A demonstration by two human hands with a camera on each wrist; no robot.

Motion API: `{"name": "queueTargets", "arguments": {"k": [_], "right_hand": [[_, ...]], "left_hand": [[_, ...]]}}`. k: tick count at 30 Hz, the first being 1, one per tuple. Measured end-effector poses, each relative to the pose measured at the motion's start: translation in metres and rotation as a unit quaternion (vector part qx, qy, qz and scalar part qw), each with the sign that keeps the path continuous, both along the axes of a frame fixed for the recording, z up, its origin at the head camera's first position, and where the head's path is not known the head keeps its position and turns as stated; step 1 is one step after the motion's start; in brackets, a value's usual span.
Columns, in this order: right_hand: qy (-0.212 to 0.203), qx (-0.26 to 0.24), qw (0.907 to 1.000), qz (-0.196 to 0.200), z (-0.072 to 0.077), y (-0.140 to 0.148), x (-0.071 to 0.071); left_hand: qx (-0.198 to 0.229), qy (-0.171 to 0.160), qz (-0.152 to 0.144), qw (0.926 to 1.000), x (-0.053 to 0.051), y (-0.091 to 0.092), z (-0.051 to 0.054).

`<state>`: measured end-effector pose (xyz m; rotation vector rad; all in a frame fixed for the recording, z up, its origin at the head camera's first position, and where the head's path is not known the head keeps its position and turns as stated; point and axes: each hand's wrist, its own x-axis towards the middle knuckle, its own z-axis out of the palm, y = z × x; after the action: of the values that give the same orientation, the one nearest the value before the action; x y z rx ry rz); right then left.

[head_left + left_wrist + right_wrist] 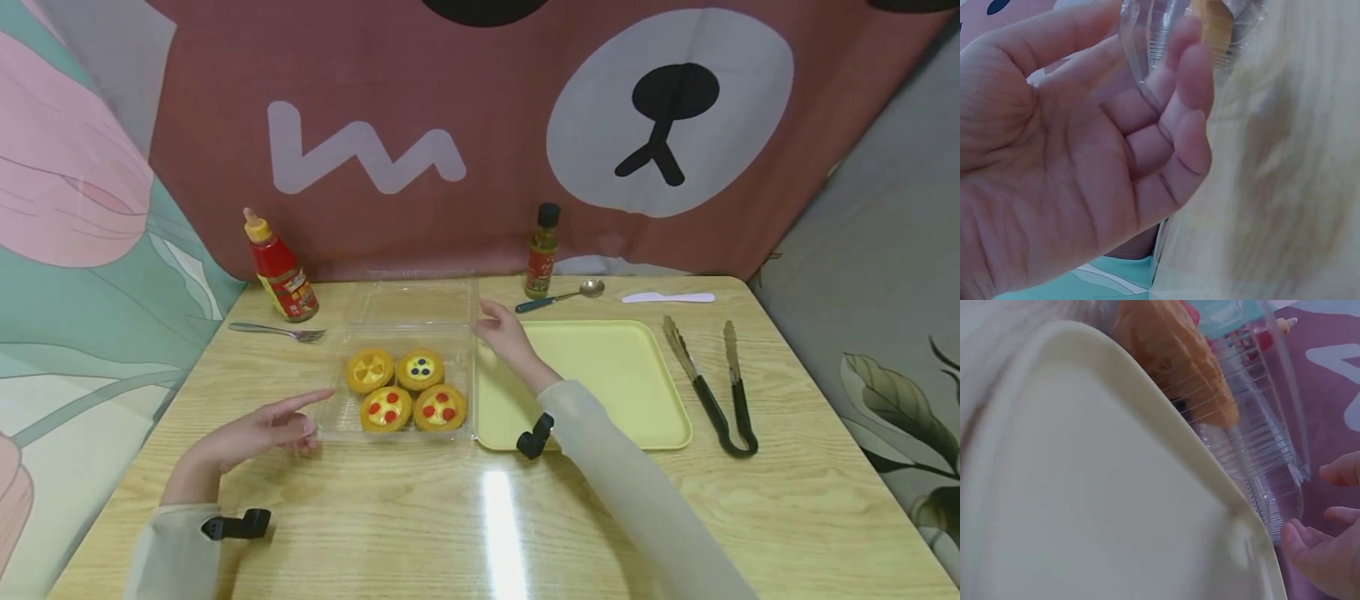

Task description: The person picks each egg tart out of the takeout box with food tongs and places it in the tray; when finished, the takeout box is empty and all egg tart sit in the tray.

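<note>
- Left hand (pixel 258 429): relaxed, index extended, beside clear hinged plastic box (pixel 341 414) on pale wooden table (pixel 375 517); four round golden tarts (pixel 386 409) inside
- Right hand (pixel 510 335): fingers parted at box's right edge, contact unclear
- Only left-wrist view bares left palm (pixel 1054 169)

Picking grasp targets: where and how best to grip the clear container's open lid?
Probably pinch the lid's right edge, coming from the right: the lid lies folded back beyond the container, its thin wall suits fingertips, and the right hand is nearest there.
</note>
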<state>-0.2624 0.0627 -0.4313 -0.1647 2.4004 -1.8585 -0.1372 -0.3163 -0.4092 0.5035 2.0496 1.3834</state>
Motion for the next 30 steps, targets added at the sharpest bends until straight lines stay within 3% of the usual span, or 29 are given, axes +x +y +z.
{"name": "queueTargets", "arguments": {"k": [4,11,14,21,27,30], "right_hand": [[0.006,-0.016,0.9998,0.010,0.002,0.009,0.010],[0.046,-0.029,0.9982,0.026,0.013,0.036,0.029],[0.064,-0.032,0.9969,0.032,0.024,0.052,0.037],[0.090,-0.014,0.9956,0.022,0.043,0.099,0.058],[0.103,0.010,0.9945,-0.012,0.043,0.150,0.076],[0.107,0.046,0.9927,-0.031,0.044,0.177,0.084]], "left_hand": [[-0.050,0.023,0.017,0.9983,-0.007,0.003,0.007],[-0.078,0.035,0.129,0.9879,-0.029,0.011,0.011],[-0.063,0.031,0.153,0.9858,-0.038,0.012,0.009],[-0.018,0.019,0.167,0.9856,-0.050,0.013,0.001],[0.026,0.004,0.200,0.9794,-0.056,0.016,-0.008],[0.053,-0.005,0.209,0.9765,-0.057,0.018,-0.011]]}}
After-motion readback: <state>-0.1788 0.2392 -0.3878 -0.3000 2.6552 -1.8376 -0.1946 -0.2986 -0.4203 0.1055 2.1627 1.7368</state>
